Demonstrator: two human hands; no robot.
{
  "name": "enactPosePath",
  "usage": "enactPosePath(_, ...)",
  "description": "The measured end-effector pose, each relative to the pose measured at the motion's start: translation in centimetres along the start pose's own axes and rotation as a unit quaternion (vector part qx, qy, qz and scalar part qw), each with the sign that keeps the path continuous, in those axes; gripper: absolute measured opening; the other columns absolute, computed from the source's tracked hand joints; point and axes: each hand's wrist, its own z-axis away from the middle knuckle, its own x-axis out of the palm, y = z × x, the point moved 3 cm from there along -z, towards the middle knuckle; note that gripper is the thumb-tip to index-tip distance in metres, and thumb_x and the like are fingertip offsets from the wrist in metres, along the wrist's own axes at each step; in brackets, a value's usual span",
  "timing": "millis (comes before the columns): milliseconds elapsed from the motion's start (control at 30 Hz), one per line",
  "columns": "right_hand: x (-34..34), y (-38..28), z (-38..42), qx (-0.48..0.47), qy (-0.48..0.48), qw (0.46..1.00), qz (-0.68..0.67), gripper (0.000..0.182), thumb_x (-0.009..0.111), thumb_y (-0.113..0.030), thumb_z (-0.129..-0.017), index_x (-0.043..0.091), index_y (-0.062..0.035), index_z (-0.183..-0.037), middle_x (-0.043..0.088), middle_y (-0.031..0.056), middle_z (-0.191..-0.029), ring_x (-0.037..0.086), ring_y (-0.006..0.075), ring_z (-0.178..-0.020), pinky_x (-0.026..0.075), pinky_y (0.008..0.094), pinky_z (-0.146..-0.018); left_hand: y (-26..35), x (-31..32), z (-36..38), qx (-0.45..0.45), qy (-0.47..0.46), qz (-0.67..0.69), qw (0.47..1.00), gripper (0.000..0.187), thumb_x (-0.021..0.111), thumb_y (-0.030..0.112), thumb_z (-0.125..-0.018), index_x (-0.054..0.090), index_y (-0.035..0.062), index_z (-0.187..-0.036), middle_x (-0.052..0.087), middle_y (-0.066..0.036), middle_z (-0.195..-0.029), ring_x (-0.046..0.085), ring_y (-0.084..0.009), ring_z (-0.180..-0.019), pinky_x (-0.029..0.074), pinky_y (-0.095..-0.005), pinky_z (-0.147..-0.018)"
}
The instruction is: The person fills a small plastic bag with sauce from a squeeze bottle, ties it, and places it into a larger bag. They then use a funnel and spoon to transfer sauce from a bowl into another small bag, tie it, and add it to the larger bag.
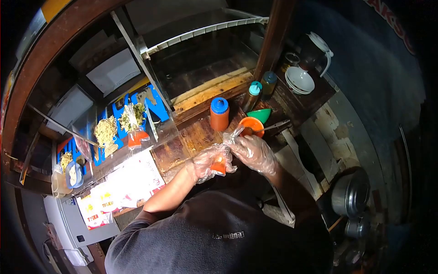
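Observation:
Both hands wear clear plastic gloves and meet over the front of the wooden counter (171, 155). My left hand (204, 163) is closed around a small clear plastic bag of orange-red sauce (219, 166). Just above the bag, the fingers of my right hand (253, 153) pinch clear plastic that looks like the bag's gathered neck; the glove film blurs where one ends. Behind the right hand stands an orange bowl (252, 124) with a spoon handle (277, 124) leaning out. An orange squeeze bottle with a blue cap (219, 114) and a green bowl (258, 115) are close by.
Noodles (106, 132), leafy greens (133, 116) and another sauce bag (138, 138) lie to the left, near printed plastic packs (107, 204). Teal-capped bottle (253, 93), stacked white bowls (299, 81) and a jug (315, 52) stand right; a metal pot (350, 194) sits lower right.

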Motion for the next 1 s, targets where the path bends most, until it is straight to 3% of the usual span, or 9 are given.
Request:
enactPosePath(267, 0.3, 0.3, -1.0, -0.067, -0.044, 0.993, 0.082, 0.038, 0.062, -0.012, -0.078, 0.062, -0.0071, -0.116, 0.067, 0.0070, -0.104, 0.062, 0.0198, -0.081, 0.050, 0.0328, -0.066, -0.8, 1.8, 0.7, -0.049, -0.127, 0.085, 0.987, 0.021, 0.057, 0.028, -0.096, 0.055, 0.0072, -0.092, 0.055, -0.008, -0.081, 0.059, -0.0247, -0.077, 0.051, -0.0486, -0.080)
enactPosePath(333, 0.3, 0.5, -1.3, -0.080, -0.087, 0.992, 0.042, 0.021, 0.063, -0.013, -0.076, 0.064, -0.0071, -0.096, 0.061, 0.0043, -0.082, 0.058, 0.0196, -0.073, 0.047, 0.0346, -0.063, 0.0, 2.4, 1.1, 0.029, -0.138, -0.115, 0.983, 0.025, 0.058, 0.029, -0.095, 0.055, 0.0046, -0.089, 0.056, -0.011, -0.081, 0.061, -0.0255, -0.076, 0.052, -0.0462, -0.077)
enactPosePath(433, -0.6, 0.3, -1.8, -0.126, -0.173, 0.975, 0.054, 0.010, 0.065, -0.014, -0.075, 0.060, -0.0084, -0.082, 0.055, 0.0033, -0.073, 0.058, 0.0193, -0.073, 0.046, 0.0350, -0.063, -0.1, 2.2, 1.2, 0.012, -0.073, -0.146, 0.987, 0.031, 0.059, 0.031, -0.094, 0.057, 0.0013, -0.085, 0.059, -0.013, -0.080, 0.062, -0.0260, -0.075, 0.053, -0.0427, -0.074)
enactPosePath(467, -1.0, 0.2, -1.8, -0.123, -0.162, 0.978, 0.049, 0.012, 0.066, -0.016, -0.077, 0.056, -0.0096, -0.076, 0.056, 0.0047, -0.073, 0.058, 0.0221, -0.072, 0.046, 0.0367, -0.065, -0.1, 1.4, 1.1, 0.072, -0.122, -0.199, 0.970, 0.035, 0.059, 0.032, -0.094, 0.060, -0.0008, -0.082, 0.061, -0.015, -0.079, 0.063, -0.0255, -0.074, 0.053, -0.0398, -0.074)
enactPosePath(767, 0.1, 2.4, -0.5, -0.064, -0.243, 0.956, -0.152, 0.014, 0.062, -0.019, -0.087, 0.063, -0.0060, -0.089, 0.063, 0.0099, -0.082, 0.060, 0.0326, -0.081, 0.047, 0.0410, -0.073, 1.6, 4.6, 3.9, 0.092, -0.077, -0.277, 0.953, 0.033, 0.058, 0.027, -0.094, 0.064, -0.0039, -0.086, 0.065, -0.013, -0.084, 0.065, -0.0228, -0.081, 0.053, -0.0347, -0.076)
enactPosePath(833, 3.3, 4.6, 1.5, 0.094, -0.239, 0.920, -0.297, 0.017, 0.060, -0.019, -0.090, 0.064, -0.0050, -0.099, 0.064, 0.0127, -0.092, 0.060, 0.0334, -0.090, 0.047, 0.0403, -0.079, 2.4, 4.9, 4.0, 0.150, -0.082, -0.327, 0.930, 0.032, 0.059, 0.025, -0.094, 0.064, -0.0046, -0.086, 0.066, -0.014, -0.086, 0.065, -0.0227, -0.083, 0.052, -0.0347, -0.078)
enactPosePath(867, 3.0, 3.9, 2.3, 0.073, -0.114, 0.934, -0.332, 0.023, 0.057, -0.021, -0.092, 0.063, -0.0046, -0.107, 0.064, 0.0157, -0.102, 0.059, 0.0339, -0.097, 0.046, 0.0399, -0.083, 1.9, 3.9, 3.5, 0.179, -0.094, -0.274, 0.940, 0.030, 0.059, 0.024, -0.093, 0.065, -0.0054, -0.087, 0.067, -0.015, -0.088, 0.065, -0.0221, -0.083, 0.052, -0.0346, -0.080)
enactPosePath(967, 4.2, 2.9, 1.2, 0.199, -0.243, 0.880, -0.358, 0.023, 0.055, -0.023, -0.093, 0.062, -0.0042, -0.104, 0.063, 0.0158, -0.097, 0.059, 0.0347, -0.095, 0.046, 0.0414, -0.081, 1.8, 2.7, 3.0, 0.224, 0.009, -0.214, 0.951, 0.032, 0.061, 0.024, -0.089, 0.066, -0.0067, -0.082, 0.068, -0.018, -0.086, 0.065, -0.0252, -0.084, 0.051, -0.0360, -0.080)
enactPosePath(1000, 4.5, 2.2, 1.0, 0.201, -0.234, 0.890, -0.337, 0.022, 0.053, -0.023, -0.093, 0.061, -0.0041, -0.100, 0.062, 0.0160, -0.090, 0.059, 0.0363, -0.090, 0.045, 0.0439, -0.079, 2.2, 2.3, 2.7, 0.259, -0.017, -0.245, 0.934, 0.028, 0.062, 0.020, -0.088, 0.068, -0.0078, -0.087, 0.068, -0.021, -0.100, 0.065, -0.0259, -0.089, 0.051, -0.0368, -0.083)
